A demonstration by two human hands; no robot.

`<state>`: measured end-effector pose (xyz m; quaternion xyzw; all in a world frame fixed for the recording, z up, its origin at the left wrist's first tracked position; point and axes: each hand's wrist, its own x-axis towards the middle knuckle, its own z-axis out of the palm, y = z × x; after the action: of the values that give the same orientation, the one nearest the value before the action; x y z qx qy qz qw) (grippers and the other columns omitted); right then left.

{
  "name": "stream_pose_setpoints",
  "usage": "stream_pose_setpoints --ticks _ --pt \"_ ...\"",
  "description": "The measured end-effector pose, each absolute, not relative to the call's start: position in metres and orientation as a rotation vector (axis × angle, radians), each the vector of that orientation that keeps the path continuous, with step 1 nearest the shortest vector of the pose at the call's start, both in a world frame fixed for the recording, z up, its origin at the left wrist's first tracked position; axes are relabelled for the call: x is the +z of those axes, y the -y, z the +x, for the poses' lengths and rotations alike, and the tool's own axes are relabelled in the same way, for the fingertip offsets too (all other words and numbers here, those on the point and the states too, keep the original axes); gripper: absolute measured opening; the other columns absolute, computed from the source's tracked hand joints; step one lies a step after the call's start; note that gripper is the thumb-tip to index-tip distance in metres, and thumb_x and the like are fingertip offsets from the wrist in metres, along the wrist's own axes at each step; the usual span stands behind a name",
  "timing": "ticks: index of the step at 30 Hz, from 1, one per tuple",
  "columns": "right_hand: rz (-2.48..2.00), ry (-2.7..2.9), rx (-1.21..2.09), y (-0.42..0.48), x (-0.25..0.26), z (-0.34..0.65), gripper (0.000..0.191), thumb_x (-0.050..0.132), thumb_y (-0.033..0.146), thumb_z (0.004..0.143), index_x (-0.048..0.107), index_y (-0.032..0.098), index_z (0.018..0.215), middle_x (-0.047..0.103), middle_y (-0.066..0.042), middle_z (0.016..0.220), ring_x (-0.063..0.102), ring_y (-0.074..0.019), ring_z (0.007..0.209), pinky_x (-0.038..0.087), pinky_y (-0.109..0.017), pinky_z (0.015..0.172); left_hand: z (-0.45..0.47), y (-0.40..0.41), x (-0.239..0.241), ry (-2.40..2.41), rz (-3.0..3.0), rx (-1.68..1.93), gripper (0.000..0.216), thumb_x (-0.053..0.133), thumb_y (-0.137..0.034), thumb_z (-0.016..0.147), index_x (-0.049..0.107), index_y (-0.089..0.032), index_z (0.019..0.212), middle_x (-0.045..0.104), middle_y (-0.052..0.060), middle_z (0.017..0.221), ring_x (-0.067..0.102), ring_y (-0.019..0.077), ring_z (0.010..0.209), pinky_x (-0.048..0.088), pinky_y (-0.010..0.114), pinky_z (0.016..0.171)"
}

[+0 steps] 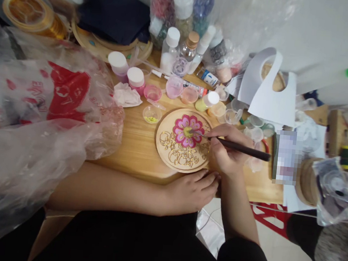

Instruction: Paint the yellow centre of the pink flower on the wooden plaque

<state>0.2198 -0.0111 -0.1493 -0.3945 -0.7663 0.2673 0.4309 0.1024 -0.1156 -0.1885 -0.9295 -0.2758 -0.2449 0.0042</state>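
A round wooden disc (167,156) lies on the table, with a pink and magenta flower (183,127) and gold scroll outlines on it. My right hand (229,148) is closed around a dark-handled palette knife (243,148), its thin metal tip touching the flower's yellow-green centre. At the table's front edge my left hand (193,189) lies flat, fingers stretched out, holding nothing, just below the disc. Left of the disc sits a small clear cup (151,115) with yellow-green bits in it. Small cups of pink (152,92) and lilac (174,87) stand behind.
White-capped jars (118,62) and bottles (171,44) line the back. Plastic bags (38,134) crowd the left side. A crumpled tissue (127,95) lies near the jars. At right are a curled white paper (272,103), stacked clear cups (256,134) and a wooden ring (307,180).
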Motion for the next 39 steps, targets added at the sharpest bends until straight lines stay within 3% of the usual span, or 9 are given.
stream_pose_setpoints --ticks 31,39 --pt "-0.937 1.927 0.688 0.0125 -0.1511 0.2172 0.014 0.056 0.016 0.079 0.068 0.024 0.078 0.068 0.001 0.068 0.064 -0.0152 0.062 0.052 -0.032 0.06 0.1025 0.117 -0.189 0.849 -2.984 -0.712 0.034 0.045 -0.022 0.096 0.064 -0.009 0.121 0.062 0.013 0.131 0.057 0.0232 0.122 0.04 0.038 0.108" --pt "-0.938 1.923 0.688 0.0131 -0.1482 0.2168 0.014 0.056 0.017 0.081 0.067 0.024 0.079 0.069 0.001 0.07 0.065 -0.0151 0.063 0.054 -0.032 0.061 0.1027 0.1157 -0.188 0.884 -2.935 -0.774 0.035 0.039 -0.018 0.098 0.067 -0.011 0.117 0.067 0.008 0.126 0.06 0.0205 0.12 0.043 0.035 0.106"
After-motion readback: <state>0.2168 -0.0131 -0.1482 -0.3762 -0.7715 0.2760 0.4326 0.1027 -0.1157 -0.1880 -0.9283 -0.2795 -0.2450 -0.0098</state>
